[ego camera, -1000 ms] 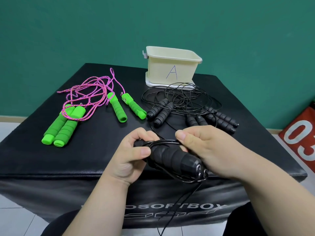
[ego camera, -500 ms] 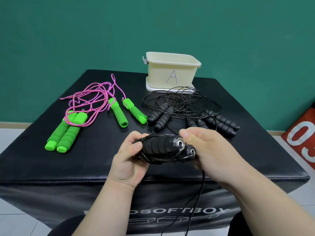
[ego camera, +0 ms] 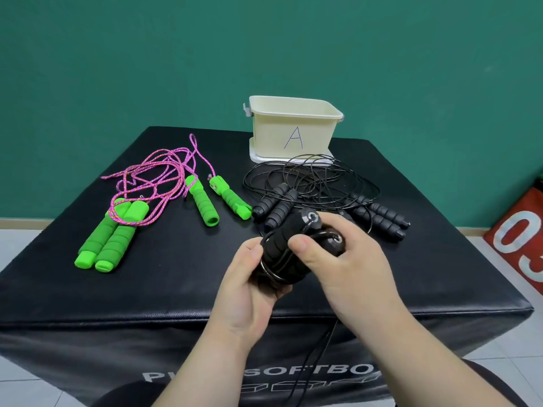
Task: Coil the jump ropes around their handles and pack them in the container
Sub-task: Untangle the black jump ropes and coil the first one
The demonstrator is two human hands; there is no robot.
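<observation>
Lower ctr of frame: both hands are up over the near edge of the black padded box point(ego camera: 88, 292), working one black jump rope. L hand point(ego camera: 249, 292) has fingers curled round the lower end of the paired black handles point(ego camera: 283, 235), thumb along the side, a firm grip. R hand point(ego camera: 349, 268) pinches the same bundle from the right, thumb pressed on the foam, other fingers wrapped behind near the metal-tipped ends, which point up & right. A few turns of thin black cord point(ego camera: 271, 267) loop round the handles just above the L palm. The loose cord tail point(ego camera: 326, 351) hangs down below the R wrist, in front of the box's front face w/ white lettering.

Upper ctr: cream container point(ego camera: 293, 133), open top, "A" written on its front, at the far side of the box, on a flat white piece.

Just below it, a tangle of black cords point(ego camera: 311, 177) w/ one pair of black handles point(ego camera: 273, 207) ctr and more black handles point(ego camera: 382, 220) to the right, partly behind the R hand.

Left half: pink rope point(ego camera: 155, 174) in loose loops; one green handle pair point(ego camera: 111, 233) lying side by side at left, two more green handles point(ego camera: 202, 204) nearer ctr, slightly apart.

Right edge: red board point(ego camera: 517, 239) w/ white digits. Green wall behind.
</observation>
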